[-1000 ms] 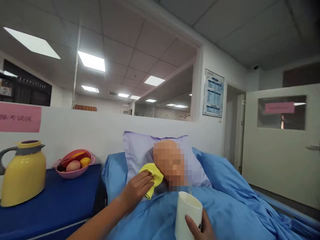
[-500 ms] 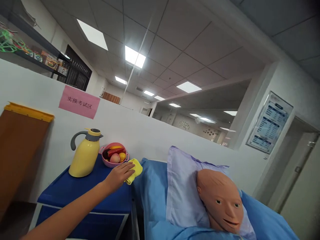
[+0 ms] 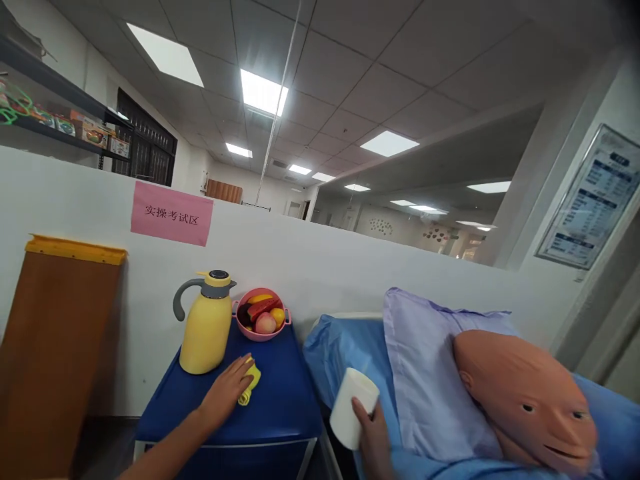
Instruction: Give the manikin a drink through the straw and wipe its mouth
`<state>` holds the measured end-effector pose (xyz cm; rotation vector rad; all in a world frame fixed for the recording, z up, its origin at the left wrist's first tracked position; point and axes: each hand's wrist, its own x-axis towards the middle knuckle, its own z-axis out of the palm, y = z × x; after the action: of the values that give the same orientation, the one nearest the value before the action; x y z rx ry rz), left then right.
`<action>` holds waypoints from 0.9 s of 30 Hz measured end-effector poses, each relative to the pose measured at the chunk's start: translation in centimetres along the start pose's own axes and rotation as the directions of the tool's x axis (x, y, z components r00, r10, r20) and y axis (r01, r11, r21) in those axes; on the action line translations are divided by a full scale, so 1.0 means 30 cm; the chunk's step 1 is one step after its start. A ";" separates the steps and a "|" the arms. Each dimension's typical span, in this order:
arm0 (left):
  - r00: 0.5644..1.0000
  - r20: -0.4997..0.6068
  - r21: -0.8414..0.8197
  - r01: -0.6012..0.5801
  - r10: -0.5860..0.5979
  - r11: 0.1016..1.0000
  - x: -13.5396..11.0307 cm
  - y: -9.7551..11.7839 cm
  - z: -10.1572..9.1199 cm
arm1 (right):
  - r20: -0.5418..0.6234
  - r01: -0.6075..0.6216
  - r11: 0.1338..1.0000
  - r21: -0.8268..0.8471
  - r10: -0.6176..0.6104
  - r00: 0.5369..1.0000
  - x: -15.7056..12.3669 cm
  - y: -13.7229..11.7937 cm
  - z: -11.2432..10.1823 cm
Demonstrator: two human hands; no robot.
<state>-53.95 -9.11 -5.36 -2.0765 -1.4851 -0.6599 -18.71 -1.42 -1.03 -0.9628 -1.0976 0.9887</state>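
My left hand (image 3: 226, 392) rests on a yellow cloth (image 3: 250, 385) that lies on the blue bedside cabinet (image 3: 280, 413), fingers lying over the cloth. Just behind it stands a yellow kettle (image 3: 205, 330) with a grey handle. My right hand (image 3: 371, 433) grips a white cup (image 3: 351, 407) from below, held between the cabinet and the bed. A training manikin's head (image 3: 525, 400) lies on a lilac pillow (image 3: 430, 373) to the right.
A pink bowl of fruit (image 3: 263, 315) stands at the back of the cabinet beside the kettle. A brown board with a yellow top (image 3: 55, 353) leans at the left. A white partition with a pink sign (image 3: 171, 213) runs behind. Blue bedding (image 3: 340, 353) covers the bed.
My left hand carried the yellow cloth from the manikin's face over to the cabinet and set it down. The view swung left; the cup in my right hand came back into view.
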 end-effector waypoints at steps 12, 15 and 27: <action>0.924 0.355 -0.230 0.231 -0.140 0.945 -0.019 0.004 0.084 | 0.309 -0.001 1.000 0.002 0.000 0.951 0.056 0.278 0.469; 0.913 0.385 -0.239 0.239 -0.134 0.941 0.008 0.000 0.089 | 0.325 0.008 1.000 0.020 -0.014 0.946 0.065 0.307 0.501; 0.871 0.444 -0.170 0.310 -0.208 0.935 0.013 -0.004 0.132 | 0.316 -0.004 0.992 0.127 -0.036 0.948 0.093 0.340 0.527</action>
<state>-53.58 -6.23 -8.09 -2.3266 -2.0467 -0.5263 -35.17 5.91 -7.15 -0.7047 -1.2902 1.2141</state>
